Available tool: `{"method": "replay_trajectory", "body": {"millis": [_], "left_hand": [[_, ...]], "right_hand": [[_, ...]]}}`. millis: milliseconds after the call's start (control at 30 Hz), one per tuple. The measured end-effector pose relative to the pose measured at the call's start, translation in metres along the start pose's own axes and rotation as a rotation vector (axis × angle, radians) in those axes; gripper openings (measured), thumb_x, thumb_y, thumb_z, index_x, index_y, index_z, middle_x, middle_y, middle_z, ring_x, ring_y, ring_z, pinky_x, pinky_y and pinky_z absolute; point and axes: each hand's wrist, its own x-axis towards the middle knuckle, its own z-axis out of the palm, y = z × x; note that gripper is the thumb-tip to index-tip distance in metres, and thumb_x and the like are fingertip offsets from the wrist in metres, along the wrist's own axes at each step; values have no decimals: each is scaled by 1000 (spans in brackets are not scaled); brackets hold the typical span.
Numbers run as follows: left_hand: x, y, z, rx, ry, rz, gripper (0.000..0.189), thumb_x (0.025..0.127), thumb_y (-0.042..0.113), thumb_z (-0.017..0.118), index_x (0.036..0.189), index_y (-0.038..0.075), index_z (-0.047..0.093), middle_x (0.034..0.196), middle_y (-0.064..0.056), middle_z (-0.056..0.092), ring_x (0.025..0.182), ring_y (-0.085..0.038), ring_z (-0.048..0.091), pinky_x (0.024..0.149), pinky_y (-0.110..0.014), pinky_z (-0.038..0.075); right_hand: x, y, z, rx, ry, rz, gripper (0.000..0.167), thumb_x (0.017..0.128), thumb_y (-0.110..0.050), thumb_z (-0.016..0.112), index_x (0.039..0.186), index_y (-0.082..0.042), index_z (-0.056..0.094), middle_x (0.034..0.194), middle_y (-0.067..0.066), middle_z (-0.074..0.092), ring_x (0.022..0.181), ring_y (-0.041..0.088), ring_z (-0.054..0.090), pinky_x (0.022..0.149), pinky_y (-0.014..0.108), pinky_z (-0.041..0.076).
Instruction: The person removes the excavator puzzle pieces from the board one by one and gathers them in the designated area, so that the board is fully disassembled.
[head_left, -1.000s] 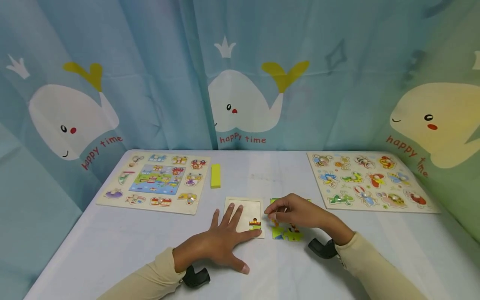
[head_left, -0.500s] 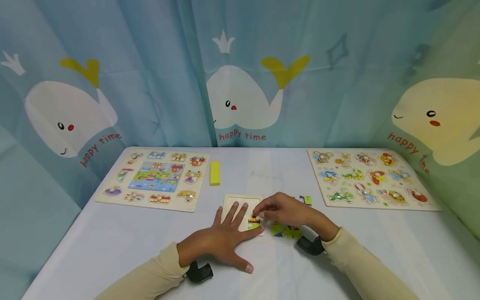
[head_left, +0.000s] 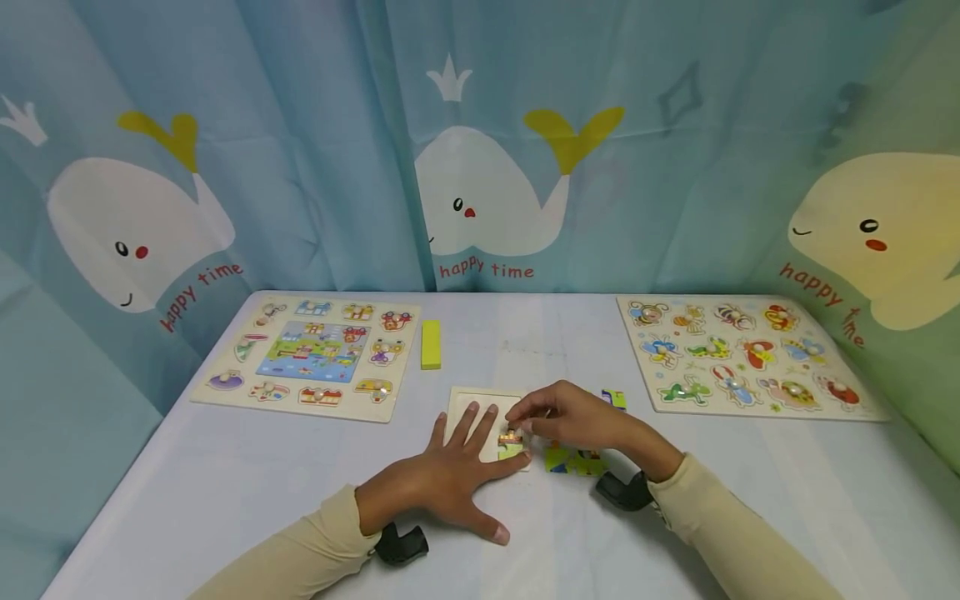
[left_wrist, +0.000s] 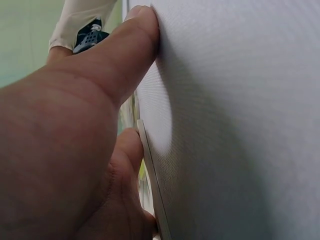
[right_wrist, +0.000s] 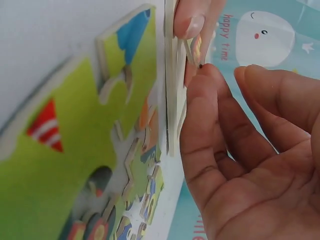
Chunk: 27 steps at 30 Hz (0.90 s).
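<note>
In the head view my left hand (head_left: 450,487) lies spread, its fingertips over a small wooden puzzle tray (head_left: 463,398) and one finger at the tray's lower right corner. My right hand (head_left: 581,417) is bent over the tray's right side, fingers curled. Thumb tip and a finger behind it come together at the edge of a small puzzle piece (right_wrist: 194,47), which stands tilted in the right wrist view; the index fingertip is apart. A green section (head_left: 510,451) shows in the tray's lower right corner. The left wrist view shows mostly my left thumb (left_wrist: 135,45).
Loose green puzzle pieces (head_left: 558,460) lie right of the tray, partly under my right hand, with another piece (head_left: 613,400) behind. A vehicle peg board (head_left: 401,387) is at back left, an insect peg board (head_left: 712,407) at back right. A yellow block (head_left: 431,344) stands between.
My right hand has moved left from the loose pieces to the tray's right side. The printed piece there now looks tilted. My left hand has stayed almost in place.
</note>
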Motion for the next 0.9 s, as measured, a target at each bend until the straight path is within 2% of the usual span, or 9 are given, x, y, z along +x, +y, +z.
{"method": "replay_trajectory", "body": {"millis": [100,233,300,367,533,667,900], "left_hand": [[0,1,0,-2,2,1,87,78,75,60,152,48,24,161,-10,-15,143,-33,-20,106,-68,-5],[0,1,0,5,3,4,87,78,74,60,152,47,23,161,-11,-14,143,-34,-20,106,-68,-5],[-1,1,0,12,2,5,86,78,74,60,152,47,23,161,-12,-14,143,-34,-20,106,-68,-4],[-1,2,0,16,5,7,86,78,74,60,152,47,23,161,-12,-13,143,-35,-19,105,-68,-4],[-1,3,0,14,7,11,86,78,74,60,151,48,23,161,-13,-12,143,-36,-19,105,-69,-3],[-1,3,1,18,-1,9,87,78,75,60,151,50,21,161,-13,-13,143,-36,-19,105,-69,-3],[-1,2,1,7,2,8,87,78,74,61,151,50,20,161,-12,-14,143,-35,-20,105,-69,-3]], "right_hand": [[0,0,0,22,-1,-7,23,97,-1,56,116,3,67,110,11,69,71,18,57,60,25,46],[0,0,0,67,2,-23,24,95,2,57,117,4,65,112,14,67,91,25,64,73,27,50],[1,1,1,84,6,-23,25,94,5,57,118,5,64,113,15,66,95,26,65,78,28,51],[2,1,3,101,10,-15,26,92,7,58,118,5,64,112,15,65,95,26,65,79,29,51],[2,2,8,107,12,20,21,91,7,60,110,5,67,100,8,70,88,20,65,74,28,52],[2,1,13,77,-2,9,18,90,8,60,103,2,71,93,5,72,80,16,63,72,28,51],[4,3,19,102,-29,-31,19,92,10,57,103,2,70,90,9,70,74,19,63,66,30,52]]}}
